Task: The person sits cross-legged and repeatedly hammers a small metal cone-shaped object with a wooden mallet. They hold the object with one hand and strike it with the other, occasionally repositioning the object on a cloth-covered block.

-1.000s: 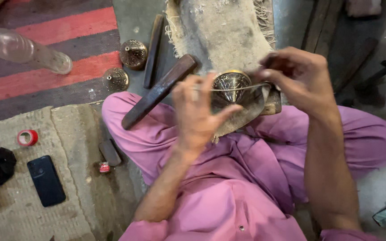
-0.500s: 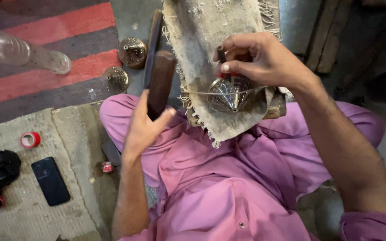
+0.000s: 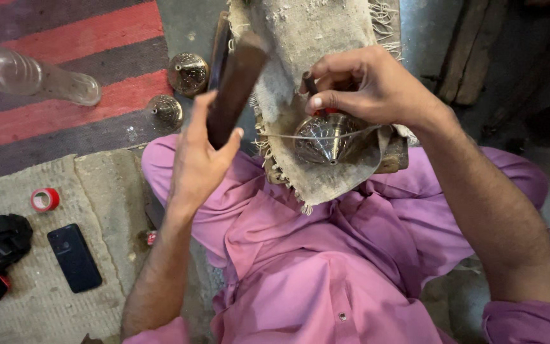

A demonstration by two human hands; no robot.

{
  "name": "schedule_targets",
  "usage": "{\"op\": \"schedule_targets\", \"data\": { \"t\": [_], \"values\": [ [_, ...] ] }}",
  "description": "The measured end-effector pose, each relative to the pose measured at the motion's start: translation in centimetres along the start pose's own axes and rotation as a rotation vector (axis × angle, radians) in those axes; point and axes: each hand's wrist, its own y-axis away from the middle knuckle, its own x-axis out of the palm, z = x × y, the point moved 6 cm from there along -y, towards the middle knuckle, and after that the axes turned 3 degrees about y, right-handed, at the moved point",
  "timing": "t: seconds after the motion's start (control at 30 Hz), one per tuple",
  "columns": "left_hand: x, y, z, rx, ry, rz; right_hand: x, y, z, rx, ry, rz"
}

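Wooden mallet [image 3: 233, 86]: dark, long flat bar, gripped at its lower end, raised and tilted, top leaning right over the burlap edge. Metal cone piece [image 3: 326, 137]: engraved, shiny, round base with pointed tip facing the camera, seated on burlap, a small dark punch [image 3: 311, 86] held on its upper rim.

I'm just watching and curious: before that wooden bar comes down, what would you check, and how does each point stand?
1. Bar gripped: ok. The left hand wraps the lower end of the wooden bar, which is raised.
2. Punch held: ok. The right hand pinches a small tool over the metal cone.
3. Tool tip on the cone: cannot tell, the fingers hide it.
4. Cone seated: ok. It rests on the burlap, tip towards the person.
5. Fingers out of the bar's path: not ok, they sit close around the tool.
6. Spare cones out of the way: ok, they sit on the floor to the left.
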Motion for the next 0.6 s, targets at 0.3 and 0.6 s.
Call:
{"op": "schedule_targets", "data": {
  "t": [0.3, 0.6],
  "values": [
    [-0.1, -1.5, -2.0, 0.116, -0.277, 0.074, 0.0, 0.1, -0.3, 0.038, -0.009, 0.011],
    [-0.3, -1.4, -3.9, 0.375, -0.299, -0.019, 0.0, 0.1, 0.4, 0.005, 0.034, 0.012]
  ]
}}
